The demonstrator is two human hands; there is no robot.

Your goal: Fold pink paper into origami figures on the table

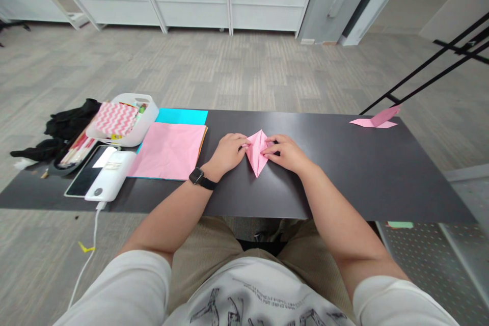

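Observation:
A pink folded paper [257,155], diamond-shaped with a crease down its middle, lies on the dark table in front of me. My left hand [229,151] has its fingertips closed on the paper's left corner. From the other side, my right hand [284,153] holds the right edge, thumb and fingers pressed on the folds. Parts of both side corners are hidden beneath my fingers. To the left lies a stack of square paper [168,150], pink on top, with a blue sheet [185,116] sticking out behind.
Near the table's [344,178] far right edge sits a folded pink paper piece [376,119]. At the left are a white basket [147,122], a phone [84,178], a white power bank [110,175] with a cable [93,234], and black cloth [71,119].

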